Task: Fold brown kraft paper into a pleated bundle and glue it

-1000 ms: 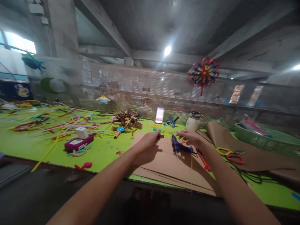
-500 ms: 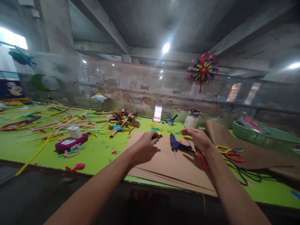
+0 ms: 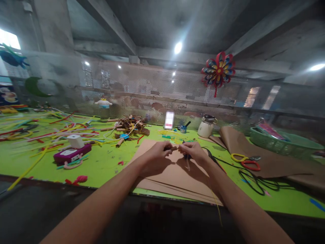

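Observation:
My left hand (image 3: 160, 150) is closed in a pinch on a small brown paper roll (image 3: 173, 148), whose end sticks out to the right. Fingertips together, my right hand (image 3: 191, 149) is at that free end; whether it grips the roll or something tiny I cannot make out. Below the right hand, largely covered by it, lies a blue glue gun (image 3: 187, 156) with a pale glue stick. Both hands are over brown cardboard sheets (image 3: 162, 171) stacked at the table's front edge. A thin yellow strand (image 3: 218, 206) hangs off that edge.
Left are a purple power strip (image 3: 72, 154) with a white plug and scattered coloured pipe cleaners (image 3: 63, 130). A pile of brown rolls (image 3: 130, 127) lies behind. Right are scissors (image 3: 246, 161), a black cable (image 3: 254, 183), brown paper (image 3: 269, 162), a green basket (image 3: 286, 144) and a cream jug (image 3: 206, 127).
My right hand has moved left and inward to the brown roll, its fingers going from spread to pinched, and now covers most of the glue gun. The view has shifted slightly.

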`<state>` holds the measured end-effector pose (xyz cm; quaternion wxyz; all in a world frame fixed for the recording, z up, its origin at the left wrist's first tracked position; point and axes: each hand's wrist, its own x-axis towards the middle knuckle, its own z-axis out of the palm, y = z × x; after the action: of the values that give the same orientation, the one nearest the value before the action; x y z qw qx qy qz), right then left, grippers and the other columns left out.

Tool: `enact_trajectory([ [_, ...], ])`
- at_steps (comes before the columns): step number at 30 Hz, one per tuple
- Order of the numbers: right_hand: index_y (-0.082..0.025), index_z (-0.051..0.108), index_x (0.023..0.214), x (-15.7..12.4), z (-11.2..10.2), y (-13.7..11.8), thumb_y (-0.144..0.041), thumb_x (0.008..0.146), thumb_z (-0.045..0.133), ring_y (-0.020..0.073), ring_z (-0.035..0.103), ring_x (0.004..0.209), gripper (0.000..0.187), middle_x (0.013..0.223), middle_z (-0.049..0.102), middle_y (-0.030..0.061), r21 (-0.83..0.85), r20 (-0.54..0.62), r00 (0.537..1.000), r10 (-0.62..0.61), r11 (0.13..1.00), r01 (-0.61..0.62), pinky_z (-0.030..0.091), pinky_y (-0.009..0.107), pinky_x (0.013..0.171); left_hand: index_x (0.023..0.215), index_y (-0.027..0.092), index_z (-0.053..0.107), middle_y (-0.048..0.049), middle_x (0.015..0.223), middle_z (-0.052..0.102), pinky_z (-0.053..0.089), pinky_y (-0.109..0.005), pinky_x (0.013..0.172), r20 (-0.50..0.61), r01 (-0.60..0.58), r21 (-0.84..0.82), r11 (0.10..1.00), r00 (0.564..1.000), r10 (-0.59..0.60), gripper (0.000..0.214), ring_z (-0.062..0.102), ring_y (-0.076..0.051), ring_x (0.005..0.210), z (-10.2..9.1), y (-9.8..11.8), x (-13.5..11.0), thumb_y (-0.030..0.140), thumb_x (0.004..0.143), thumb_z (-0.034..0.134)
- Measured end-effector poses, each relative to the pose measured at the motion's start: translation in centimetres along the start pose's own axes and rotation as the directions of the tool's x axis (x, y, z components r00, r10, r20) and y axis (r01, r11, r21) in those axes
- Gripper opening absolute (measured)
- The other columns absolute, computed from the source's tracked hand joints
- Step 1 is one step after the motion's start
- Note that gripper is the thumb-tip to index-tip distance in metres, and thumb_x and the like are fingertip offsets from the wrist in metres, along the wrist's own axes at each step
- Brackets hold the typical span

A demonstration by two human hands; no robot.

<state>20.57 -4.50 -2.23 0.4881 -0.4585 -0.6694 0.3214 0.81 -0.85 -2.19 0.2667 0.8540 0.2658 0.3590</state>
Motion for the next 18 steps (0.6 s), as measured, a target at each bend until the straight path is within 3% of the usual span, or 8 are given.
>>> enact_trajectory([
  [5,-0.014,0.062,0.062,0.2,-1.6,0.2,-0.047,0.067,0.067,0.0108,0.049,0.054,0.034,0.061,0.058,0.0021,0.237,-0.029,0.996,0.085,0.968,-0.076,0.041,0.026,0.057,0.075,0.017,0.062,-0.0039,0.069,0.062,0.041,-0.023,0.057,0.108,0.068,-0.094,0.993,0.992,-0.058,0.007,0.056,-0.015,0.063,-0.3,0.4,0.2,0.021,0.072,0.056],
  [8,-0.016,0.059,0.062,0.4,-4.2,0.4,-0.044,0.064,0.069,0.0123,0.053,0.06,0.03,0.066,0.059,0.003,0.41,-0.147,0.981,0.126,0.91,-0.056,0.045,0.028,0.062,0.075,0.016,0.062,-0.0038,0.068,0.061,0.04,-0.022,0.055,0.109,0.082,-0.117,0.99,0.992,-0.07,0.007,0.057,-0.014,0.061,-0.5,0.8,0.2,0.018,0.069,0.057],
  [13,-0.018,0.053,0.058,0.8,-7.9,1.7,-0.044,0.061,0.063,0.0128,0.051,0.052,0.028,0.057,0.055,0.0025,0.249,-0.444,0.878,0.176,0.966,-0.068,0.045,0.029,0.056,0.078,0.016,0.063,-0.0034,0.071,0.063,0.039,-0.023,0.058,0.098,0.044,0.074,0.996,0.994,-0.051,0.012,0.055,-0.014,0.063,-0.6,0.5,0.0,0.018,0.069,0.055],
  [18,-0.015,0.059,0.064,1.2,-8.3,2.7,-0.039,0.058,0.062,0.0181,0.054,0.06,0.025,0.063,0.06,0.0054,0.048,-0.65,0.754,0.096,0.995,-0.084,0.043,0.031,0.059,0.088,0.015,0.063,-0.0029,0.08,0.063,0.038,-0.023,0.061,0.124,0.029,0.191,0.981,0.991,-0.054,0.019,0.055,-0.014,0.071,-0.9,0.5,0.1,0.02,0.071,0.053],
])
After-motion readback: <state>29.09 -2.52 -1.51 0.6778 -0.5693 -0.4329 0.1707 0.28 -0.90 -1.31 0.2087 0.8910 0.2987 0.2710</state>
